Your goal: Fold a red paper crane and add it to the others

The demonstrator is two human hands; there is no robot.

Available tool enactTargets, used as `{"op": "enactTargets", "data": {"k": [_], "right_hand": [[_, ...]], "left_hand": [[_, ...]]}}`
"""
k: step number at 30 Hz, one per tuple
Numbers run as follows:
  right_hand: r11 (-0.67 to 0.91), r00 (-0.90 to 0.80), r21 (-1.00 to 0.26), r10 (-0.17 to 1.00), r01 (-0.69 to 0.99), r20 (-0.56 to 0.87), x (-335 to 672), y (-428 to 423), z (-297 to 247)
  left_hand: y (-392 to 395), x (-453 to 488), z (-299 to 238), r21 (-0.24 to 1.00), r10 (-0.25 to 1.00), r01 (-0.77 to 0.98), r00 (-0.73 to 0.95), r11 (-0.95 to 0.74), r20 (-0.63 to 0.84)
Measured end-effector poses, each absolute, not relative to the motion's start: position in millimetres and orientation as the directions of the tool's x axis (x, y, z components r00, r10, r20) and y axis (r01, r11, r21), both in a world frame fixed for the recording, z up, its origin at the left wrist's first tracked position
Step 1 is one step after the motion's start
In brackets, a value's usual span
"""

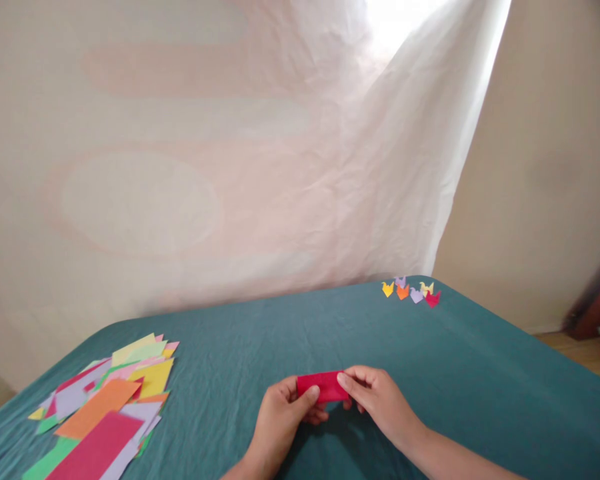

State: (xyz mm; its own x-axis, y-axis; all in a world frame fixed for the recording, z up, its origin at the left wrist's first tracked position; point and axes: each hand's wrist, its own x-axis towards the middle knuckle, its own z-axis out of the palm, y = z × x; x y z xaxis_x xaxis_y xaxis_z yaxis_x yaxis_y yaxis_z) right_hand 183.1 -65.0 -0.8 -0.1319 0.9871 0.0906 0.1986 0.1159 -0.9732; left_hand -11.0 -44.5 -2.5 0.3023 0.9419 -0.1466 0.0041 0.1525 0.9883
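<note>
A small red paper rectangle [325,385], which looks folded, is held up between both hands just above the cloth. My left hand [286,410] pinches its left end, thumb on the front face and fingers behind. At the right end, my right hand [377,399] grips the upper corner between thumb and fingers. Both hands are closed on the paper, and the fingers behind it are partly hidden.
A green cloth [240,360] covers the table. Loose sheets of coloured paper [113,400] lie heaped at the left. Several small folded paper birds [403,292] sit at the far right corner. Behind the table hangs a pale curtain [280,167].
</note>
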Motion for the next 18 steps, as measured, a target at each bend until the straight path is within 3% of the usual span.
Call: {"op": "enactTargets", "data": {"k": [18], "right_hand": [[0.106, -0.129, -0.977, 0.988, 0.183, 0.083, 183.3, -65.0, 2.2]], "left_hand": [[-48.5, -9.1, 7.2, 0.987, 0.943, 0.014, 0.293, 0.158, -0.155]]}}
